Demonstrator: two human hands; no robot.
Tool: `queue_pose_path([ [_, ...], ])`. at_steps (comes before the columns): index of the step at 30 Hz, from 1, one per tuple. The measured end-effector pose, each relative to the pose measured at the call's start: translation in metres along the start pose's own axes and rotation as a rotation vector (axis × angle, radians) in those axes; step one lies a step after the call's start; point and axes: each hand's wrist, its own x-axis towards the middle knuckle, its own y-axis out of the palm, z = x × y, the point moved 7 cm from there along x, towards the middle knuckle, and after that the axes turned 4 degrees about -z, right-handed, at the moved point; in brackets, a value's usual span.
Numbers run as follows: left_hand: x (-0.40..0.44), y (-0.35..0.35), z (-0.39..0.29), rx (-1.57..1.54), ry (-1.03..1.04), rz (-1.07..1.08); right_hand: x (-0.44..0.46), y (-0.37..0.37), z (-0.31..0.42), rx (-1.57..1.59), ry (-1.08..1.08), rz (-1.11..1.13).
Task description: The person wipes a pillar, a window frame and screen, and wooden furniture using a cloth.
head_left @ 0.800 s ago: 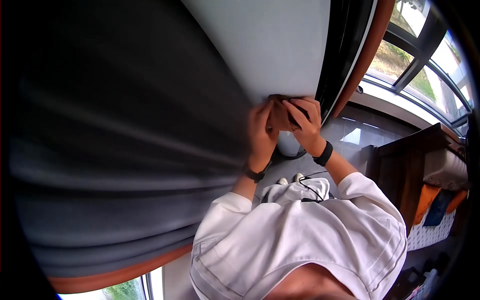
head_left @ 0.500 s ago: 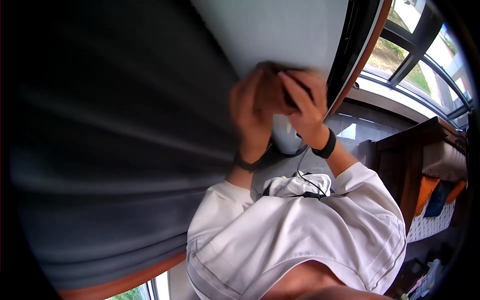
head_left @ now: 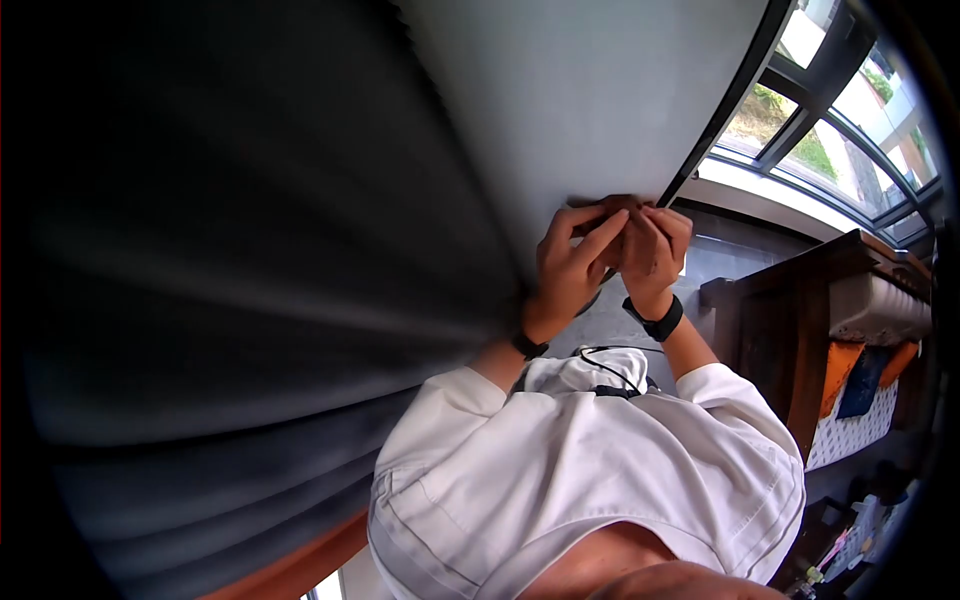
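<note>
Both hands meet in front of a pale, smooth panel (head_left: 580, 110), close to its lower edge. My left hand (head_left: 572, 262) is closed, its fingers pinching a small brown piece of material (head_left: 625, 205). On the other side, my right hand (head_left: 655, 250) has its fingers wrapped on the same brown piece. Fingers cover most of it, so its shape is hard to tell. Each wrist has a black band. A dark curtain (head_left: 250, 300) hangs just left of my left hand.
Windows (head_left: 810, 140) with dark frames stand at the upper right. Below them is a dark wooden bench (head_left: 780, 330) with orange cushions (head_left: 842, 375) and a blue one (head_left: 862, 385). Grey floor (head_left: 620, 325) shows under my hands. A reddish-brown strip (head_left: 310, 560) runs at the lower left.
Both hands have moved right and lower from the raised position of half a second ago, still on the brown piece. The view has shifted, and the pale panel fills more of the top.
</note>
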Motion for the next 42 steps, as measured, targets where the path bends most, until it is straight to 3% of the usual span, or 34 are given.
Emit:
queue_pose_path([
  [8,-0.004,-0.030,0.015,-0.002,-0.010,-0.064,0.016,0.020,0.030,0.003,-0.080,0.073],
  [18,0.126,-0.069,-0.041,-0.106,0.239,-0.213,0.145,0.020,0.078,-0.026,-0.282,-0.113],
  [22,0.111,-0.069,-0.028,-0.123,0.178,-0.169,0.129,0.020,0.073,-0.050,-0.277,-0.109],
  [32,-0.025,-0.052,0.049,-0.102,-0.100,-0.035,-0.012,0.042,0.040,-0.031,-0.210,0.208],
  [35,-0.033,-0.051,0.057,-0.128,-0.154,-0.067,-0.012,0.048,0.041,-0.012,-0.210,0.213],
  [42,0.051,-0.076,0.019,-0.113,-0.003,-0.131,0.075,0.046,0.078,-0.036,-0.212,0.119],
])
